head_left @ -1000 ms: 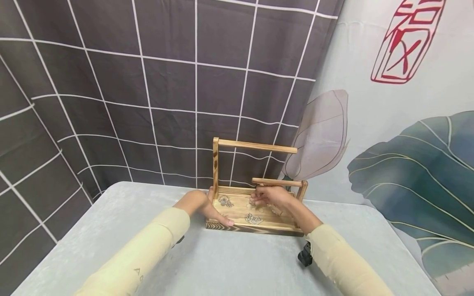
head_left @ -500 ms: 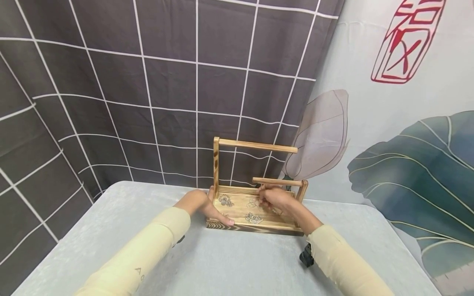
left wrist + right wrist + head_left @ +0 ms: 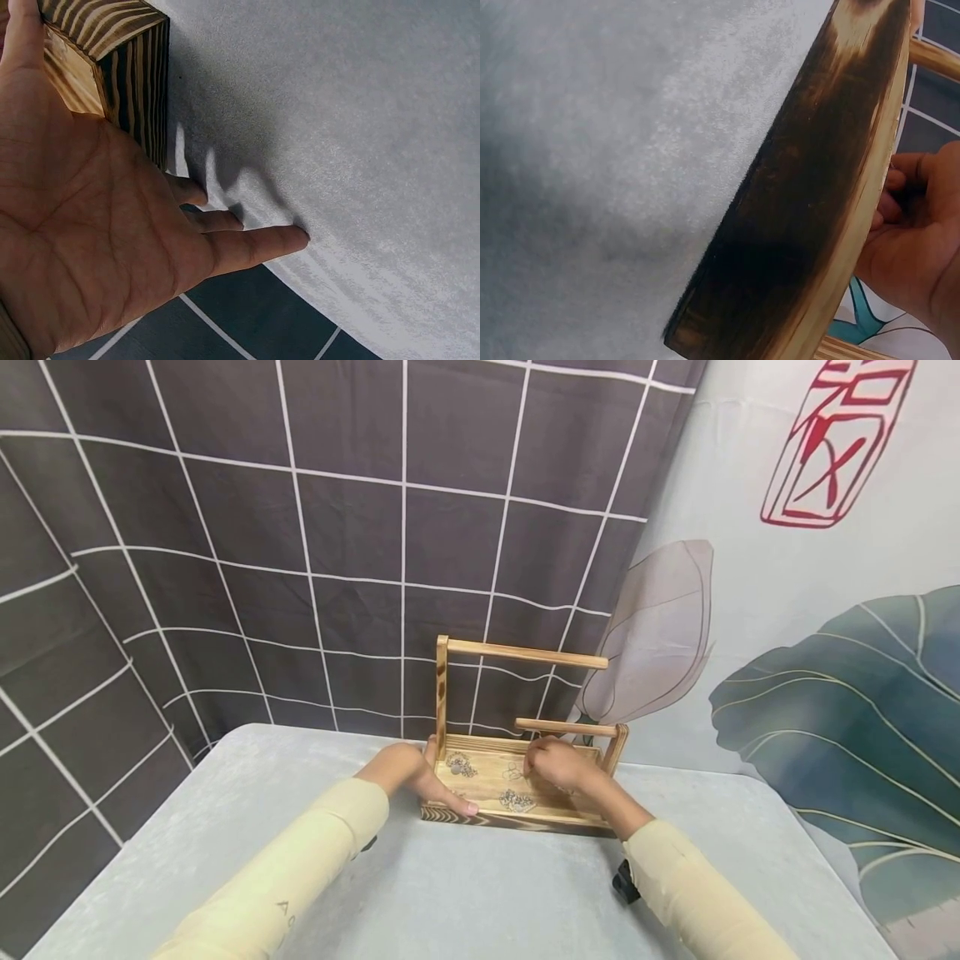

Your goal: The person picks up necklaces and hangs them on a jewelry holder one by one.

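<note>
A wooden rack [image 3: 497, 817] with a flat tray base, a tall rail [image 3: 525, 653] and a lower rail [image 3: 566, 727] stands at the table's far side. On its base lie a silver ornament [image 3: 459, 766], a second one [image 3: 516, 801] and a thin chain [image 3: 513, 772]. My left hand [image 3: 408, 774] rests flat against the rack's left end, its thumb along the front corner. In the left wrist view that left hand [image 3: 97, 247] has straight fingers touching the cloth beside the rack's corner [image 3: 112, 82]. My right hand [image 3: 558, 766] hovers over the base with curled fingers pinching at the thin chain.
A pale grey cloth covers the table [image 3: 465, 893]. Close behind the rack hang a dark grid-patterned curtain [image 3: 315, 527] and a leaf-printed cloth [image 3: 825, 693]. In the right wrist view the rack's charred side [image 3: 810, 210] fills the middle, with my right hand [image 3: 922, 255] behind it.
My right hand has sunk from near the lower rail toward the tray base and its fingers have curled tighter. The left hand has stayed against the rack.
</note>
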